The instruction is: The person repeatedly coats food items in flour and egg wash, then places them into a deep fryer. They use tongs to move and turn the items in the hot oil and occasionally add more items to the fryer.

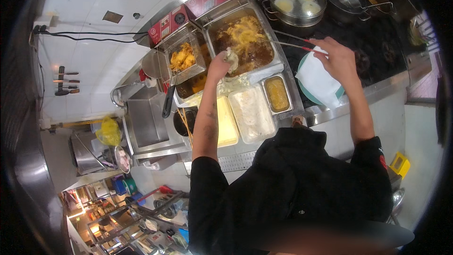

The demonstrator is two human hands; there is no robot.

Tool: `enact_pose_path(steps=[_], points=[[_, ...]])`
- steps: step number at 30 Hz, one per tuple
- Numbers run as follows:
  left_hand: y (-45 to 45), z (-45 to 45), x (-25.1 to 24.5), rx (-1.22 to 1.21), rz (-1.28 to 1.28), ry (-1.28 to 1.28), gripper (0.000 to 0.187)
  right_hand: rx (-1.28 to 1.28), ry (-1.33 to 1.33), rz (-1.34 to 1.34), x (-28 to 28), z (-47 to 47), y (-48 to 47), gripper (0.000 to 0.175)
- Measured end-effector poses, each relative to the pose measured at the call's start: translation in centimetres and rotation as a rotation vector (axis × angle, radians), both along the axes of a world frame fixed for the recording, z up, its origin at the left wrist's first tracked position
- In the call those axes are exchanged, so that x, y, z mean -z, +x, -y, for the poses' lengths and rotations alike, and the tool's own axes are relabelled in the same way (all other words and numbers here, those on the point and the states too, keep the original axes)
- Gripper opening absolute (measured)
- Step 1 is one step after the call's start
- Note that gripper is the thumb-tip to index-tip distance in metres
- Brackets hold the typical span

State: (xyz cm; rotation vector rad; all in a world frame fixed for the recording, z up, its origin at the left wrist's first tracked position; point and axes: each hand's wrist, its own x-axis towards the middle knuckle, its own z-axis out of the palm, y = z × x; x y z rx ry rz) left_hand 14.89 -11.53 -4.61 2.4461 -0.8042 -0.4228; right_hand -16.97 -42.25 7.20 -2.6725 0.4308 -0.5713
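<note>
My left hand (219, 66) grips a pale, batter-coated piece of food (232, 60) over the near left part of a deep fryer's oil vat (262, 64). In the bubbling oil floats a clump of golden frying batter pieces (244, 32). My right hand (338, 58) holds a pair of long metal chopsticks (288, 43) with red grips; their far ends point left toward the fryer. Below that hand, white paper (318, 78) covers most of a teal round plate or basin (303, 88). Fried golden pieces (183, 57) lie in a wire fryer basket (193, 72) left of my left hand.
Near me stand a tub of white flour (252, 117), a tub of yellow liquid (227, 124) and a steel pan of yellowish-brown mixture (277, 94). A pot with several pale-yellow filled cups (297, 3) sits on the black stove (382, 42). A steel sink (147, 117) is at left.
</note>
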Motion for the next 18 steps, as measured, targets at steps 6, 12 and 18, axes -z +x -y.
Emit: enact_pose_path(steps=[6, 12, 18], points=[[-1.3, -1.2, -1.6, -0.181, -0.275, -0.074, 0.064, -0.128, -0.251, -0.010, 2.4, -0.2, 3.5, 0.042], [-1.7, -2.1, -2.0, -0.153, -0.100, -0.146, 0.061, -0.212, -0.418, 0.009, 4.8, -0.1, 8.0, 0.039], [-2.4, -3.1, -1.5, -0.266, -0.385, -0.299, 0.061, -0.249, -0.442, -0.055, 7.5, -1.7, 10.3, 0.034]])
